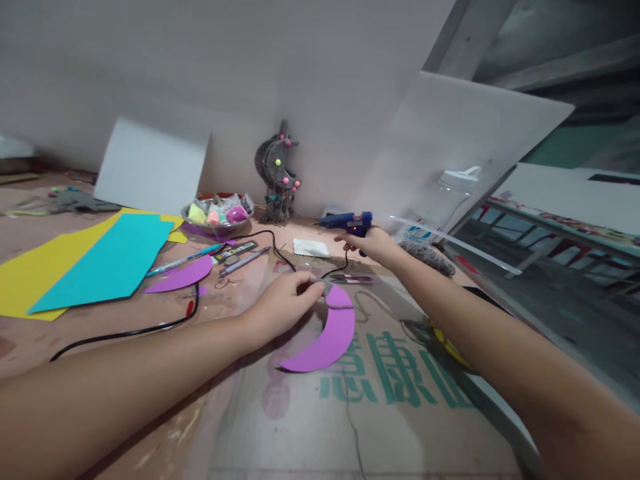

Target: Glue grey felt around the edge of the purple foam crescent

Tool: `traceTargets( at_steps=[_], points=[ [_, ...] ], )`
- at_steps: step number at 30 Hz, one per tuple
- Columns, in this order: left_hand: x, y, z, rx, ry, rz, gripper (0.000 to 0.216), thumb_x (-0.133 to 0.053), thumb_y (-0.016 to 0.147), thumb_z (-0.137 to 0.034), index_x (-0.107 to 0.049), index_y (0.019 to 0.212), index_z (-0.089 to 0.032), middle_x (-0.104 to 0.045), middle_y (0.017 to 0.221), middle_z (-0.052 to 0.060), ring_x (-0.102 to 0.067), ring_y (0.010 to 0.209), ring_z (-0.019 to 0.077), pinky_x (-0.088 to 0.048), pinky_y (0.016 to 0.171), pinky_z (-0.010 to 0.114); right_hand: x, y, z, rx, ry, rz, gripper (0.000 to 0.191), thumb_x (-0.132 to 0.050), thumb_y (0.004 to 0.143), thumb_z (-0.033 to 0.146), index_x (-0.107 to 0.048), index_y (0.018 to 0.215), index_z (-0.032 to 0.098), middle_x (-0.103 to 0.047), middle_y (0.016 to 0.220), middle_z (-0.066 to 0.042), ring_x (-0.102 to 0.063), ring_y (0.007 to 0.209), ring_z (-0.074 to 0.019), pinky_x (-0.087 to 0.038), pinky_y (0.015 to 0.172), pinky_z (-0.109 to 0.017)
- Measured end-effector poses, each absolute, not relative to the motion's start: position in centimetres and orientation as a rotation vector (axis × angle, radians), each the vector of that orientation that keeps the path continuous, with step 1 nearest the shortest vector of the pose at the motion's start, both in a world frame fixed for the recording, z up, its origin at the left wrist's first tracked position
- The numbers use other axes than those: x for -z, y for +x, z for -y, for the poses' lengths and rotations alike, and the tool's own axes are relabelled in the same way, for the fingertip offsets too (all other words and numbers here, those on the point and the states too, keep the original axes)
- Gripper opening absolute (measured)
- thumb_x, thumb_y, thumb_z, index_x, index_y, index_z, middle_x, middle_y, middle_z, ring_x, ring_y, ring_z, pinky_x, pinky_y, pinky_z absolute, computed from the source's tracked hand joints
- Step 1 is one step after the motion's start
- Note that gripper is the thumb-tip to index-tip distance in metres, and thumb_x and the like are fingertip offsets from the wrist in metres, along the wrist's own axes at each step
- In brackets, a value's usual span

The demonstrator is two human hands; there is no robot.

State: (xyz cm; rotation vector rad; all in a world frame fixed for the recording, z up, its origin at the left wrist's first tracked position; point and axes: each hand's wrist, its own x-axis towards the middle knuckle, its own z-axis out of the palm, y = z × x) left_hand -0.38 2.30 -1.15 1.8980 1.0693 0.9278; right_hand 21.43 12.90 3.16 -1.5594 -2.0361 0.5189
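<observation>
My left hand [290, 300] pinches the upper tip of a purple paper crescent [341, 333] over the board. Grey yarn [343, 307] is wound around that tip, and a strand trails off to the right. At the back, my right hand [375, 247] is closed around the handle of a blue glue gun [345, 222], whose nozzle points left. A small red light shows on the gun's side. The handle is mostly hidden by my fingers. Thread snips [352, 279] lie just beyond the crescent, and a white pad [311, 248] sits below the nozzle.
A black cord [145, 331] crosses the table. Yellow [30, 267] and blue sheets [107, 263], pens [245, 261] and a purple offcut [185, 275] lie left. Behind stand a bowl of clay packets [220, 230] and a decorated grey moon [277, 163]. A yarn bundle [427, 259] and clear jug [445, 200] are right.
</observation>
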Motion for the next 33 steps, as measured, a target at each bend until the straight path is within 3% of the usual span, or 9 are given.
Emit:
traceTargets(
  at_steps=[7, 13, 17, 20, 24, 33],
  points=[
    [1.1, -0.3, -2.2, -0.922, 1.887, -1.087, 0.025, -0.045, 0.084, -0.033, -0.052, 0.066, -0.017, -0.052, 0.063, -0.002, -0.051, 0.066, 0.0149, -0.034, 0.058, 0.025, -4.6, 21.8, -5.2, -0.525, -1.469, 2.009, 0.033, -0.055, 0.081, 0.041, -0.068, 0.1, 0.018, -0.07, 0.075, -0.005, -0.062, 0.068, -0.0158, -0.048, 0.063, -0.026],
    [1.4, -0.3, -2.4, -0.931, 1.867, -1.074, 0.025, -0.045, 0.084, -0.034, -0.056, 0.07, -0.017, -0.059, 0.066, 0.0, -0.054, 0.065, 0.0159, -0.036, 0.058, 0.026, -3.8, 23.1, -0.3, -0.632, -1.469, 1.926, 0.029, -0.058, 0.078, 0.043, -0.067, 0.089, 0.018, -0.069, 0.077, -0.005, -0.062, 0.067, -0.0175, -0.051, 0.065, -0.029],
    [1.4, -0.4, -2.4, -0.924, 1.915, -1.09, 0.027, -0.043, 0.086, -0.037, -0.056, 0.071, -0.017, -0.057, 0.068, 0.0, -0.055, 0.069, 0.0171, -0.039, 0.062, 0.027, -1.7, 23.7, 1.0, -0.506, -1.614, 1.848, 0.034, -0.054, 0.078, 0.052, -0.066, 0.081, 0.021, -0.067, 0.072, -0.005, -0.063, 0.066, -0.0216, -0.051, 0.063, -0.034],
    [1.3, -0.5, -2.4, -0.951, 1.927, -1.068, 0.027, -0.041, 0.087, -0.036, -0.057, 0.075, -0.017, -0.06, 0.073, 0.001, -0.056, 0.074, 0.0175, -0.039, 0.067, 0.027, -0.8, 23.5, 1.7, -0.436, -1.653, 1.885, 0.033, -0.052, 0.077, 0.052, -0.065, 0.078, 0.023, -0.069, 0.079, -0.006, -0.064, 0.076, -0.0257, -0.051, 0.072, -0.039],
    [1.2, -0.6, -2.4, -0.975, 1.941, -1.111, 0.026, -0.042, 0.087, -0.036, -0.054, 0.072, -0.018, -0.055, 0.067, -0.001, -0.052, 0.068, 0.0153, -0.036, 0.061, 0.025, -1.0, 23.0, 2.5, -0.554, -1.505, 1.939, 0.029, -0.054, 0.077, 0.051, -0.065, 0.08, 0.024, -0.07, 0.084, -0.004, -0.065, 0.085, -0.0253, -0.052, 0.08, -0.037],
    [1.1, -0.5, -2.2, -1.009, 1.916, -1.098, 0.027, -0.042, 0.087, -0.035, -0.056, 0.074, -0.017, -0.054, 0.068, -0.001, -0.052, 0.07, 0.0158, -0.037, 0.062, 0.025, -0.9, 23.4, 2.2, -0.414, -1.722, 1.969, 0.036, -0.049, 0.076, 0.056, -0.064, 0.07, 0.024, -0.07, 0.077, -0.006, -0.065, 0.08, -0.0288, -0.052, 0.077, -0.042]
  ],
)
